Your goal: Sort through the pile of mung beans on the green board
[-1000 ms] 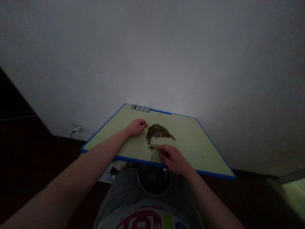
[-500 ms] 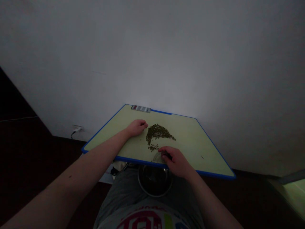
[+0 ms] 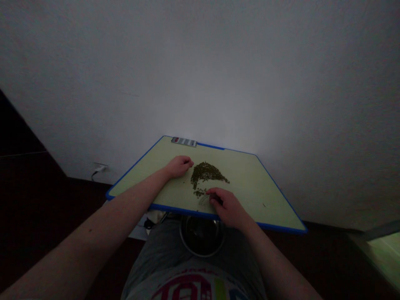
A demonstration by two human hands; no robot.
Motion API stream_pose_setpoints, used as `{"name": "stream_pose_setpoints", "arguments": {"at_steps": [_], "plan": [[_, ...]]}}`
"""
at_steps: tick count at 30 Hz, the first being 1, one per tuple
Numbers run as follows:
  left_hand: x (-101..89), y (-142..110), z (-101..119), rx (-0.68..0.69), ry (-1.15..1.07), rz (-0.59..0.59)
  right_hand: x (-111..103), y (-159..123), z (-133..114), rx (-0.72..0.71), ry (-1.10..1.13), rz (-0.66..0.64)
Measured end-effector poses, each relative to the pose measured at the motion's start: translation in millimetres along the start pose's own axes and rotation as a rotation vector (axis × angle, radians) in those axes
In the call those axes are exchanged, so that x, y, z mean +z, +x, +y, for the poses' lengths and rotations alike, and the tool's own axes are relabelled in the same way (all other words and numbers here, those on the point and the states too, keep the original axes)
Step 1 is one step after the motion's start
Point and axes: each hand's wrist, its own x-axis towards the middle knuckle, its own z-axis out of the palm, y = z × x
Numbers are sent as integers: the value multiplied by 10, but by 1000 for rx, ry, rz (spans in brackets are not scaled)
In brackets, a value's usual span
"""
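Observation:
A crescent of small greenish-brown beans or grains (image 3: 206,171) lies in the middle of a pale table top (image 3: 240,166) with a blue rim. Just left of this pile rests my left hand (image 3: 179,166), its fingers curled in and the fingertips pinched; whatever they hold is too small to make out. Near the front rim, my right hand (image 3: 225,205) has its forefinger reaching to a small cluster of loose grains (image 3: 199,193), thumb apart below it. A round metal bowl (image 3: 203,254) sits on my lap, partly under the front rim.
A phone (image 3: 184,142) lies flat at the back left rim. A white wall stands right behind the table, with a plug (image 3: 100,168) in a socket low on the left. A small dark mark or sliver (image 3: 264,205) is on the right side of the table top.
My right forefinger has shifted slightly up and left, closer to the small cluster. The left hand stays by the pile. The whole view has moved a little.

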Motion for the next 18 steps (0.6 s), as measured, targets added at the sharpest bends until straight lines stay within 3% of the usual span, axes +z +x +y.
{"name": "stream_pose_setpoints", "arguments": {"at_steps": [18], "plan": [[3,-6,-9,14,8,0,-1,-34,-39,-3,17,-44]]}}
